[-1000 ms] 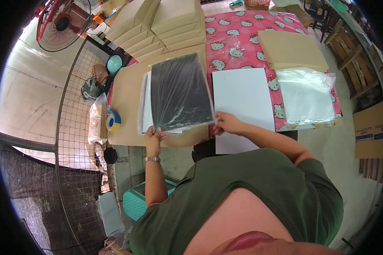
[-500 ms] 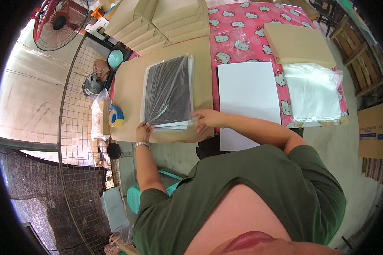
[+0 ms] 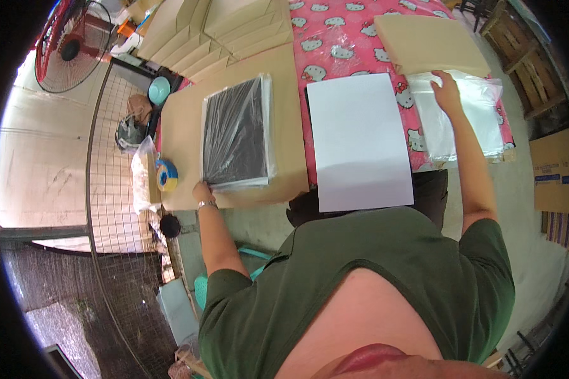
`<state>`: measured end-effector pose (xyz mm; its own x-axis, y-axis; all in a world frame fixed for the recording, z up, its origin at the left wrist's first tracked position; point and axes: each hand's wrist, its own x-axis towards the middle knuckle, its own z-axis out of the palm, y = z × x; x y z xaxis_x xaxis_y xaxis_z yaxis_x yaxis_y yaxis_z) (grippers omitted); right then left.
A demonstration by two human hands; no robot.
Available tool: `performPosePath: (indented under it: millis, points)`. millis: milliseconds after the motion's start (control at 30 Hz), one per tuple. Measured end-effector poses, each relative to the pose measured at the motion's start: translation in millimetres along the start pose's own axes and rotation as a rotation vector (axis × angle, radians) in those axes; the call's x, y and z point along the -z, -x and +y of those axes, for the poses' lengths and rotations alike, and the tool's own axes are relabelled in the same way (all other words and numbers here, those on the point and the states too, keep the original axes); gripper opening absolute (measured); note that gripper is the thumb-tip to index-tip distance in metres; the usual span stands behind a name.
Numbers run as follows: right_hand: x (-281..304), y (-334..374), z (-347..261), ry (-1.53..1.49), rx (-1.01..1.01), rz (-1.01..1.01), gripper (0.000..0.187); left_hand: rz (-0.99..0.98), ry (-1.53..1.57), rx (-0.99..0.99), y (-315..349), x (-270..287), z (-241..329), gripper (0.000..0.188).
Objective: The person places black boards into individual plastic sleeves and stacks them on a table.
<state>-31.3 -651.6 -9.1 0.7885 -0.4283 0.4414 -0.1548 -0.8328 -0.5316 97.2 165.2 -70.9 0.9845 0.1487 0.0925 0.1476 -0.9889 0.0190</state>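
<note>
Left hand (image 3: 202, 191): at near corner of bagged black sheet (image 3: 237, 132), grip unclear
Right hand (image 3: 447, 93): fingers parted, over clear bags (image 3: 474, 136)
White sheet (image 3: 360, 142): between them

Small lettering (image 3: 547, 169), blue printed band (image 3: 548, 179), on brown cardboard (image 3: 552, 199)

- Table (image 3: 313, 58): draped in a pink cover printed with pale cat faces.
- Left of the table: an upright wire mesh panel (image 3: 110, 196) in a metal frame, with a pale, smooth wall (image 3: 44, 158) behind it.
- Beyond the table's far left corner: a red fan (image 3: 71, 49) with a round cage.
- Low, left of the table: dark netting (image 3: 63, 271), daylight glaring through.
- Right of the table: bare grey floor (image 3: 487, 234), slatted wooden framing (image 3: 518, 63) and a cardboard box (image 3: 551, 183).
- Near side of the table, toward its left: a teal plastic stool (image 3: 201, 292), mostly hidden.
</note>
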Motion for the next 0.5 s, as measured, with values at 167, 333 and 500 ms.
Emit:
performPosePath:
  millis: [167, 333, 500]
  points:
    - [5, 66, 5, 0.004, -0.018, -0.028, 0.028, 0.057, 0.087, 0.132, -11, 17, 40, 0.025]
    - [-41, 118, -5, 0.034, -0.041, -0.037, 0.028, 0.258, 0.365, -0.135, 15, 12, 109, 0.034]
    - [-52, 132, -10, 0.202, 0.037, 0.024, 0.027, -0.091, 0.120, -0.225, 90, 37, 250, 0.066]
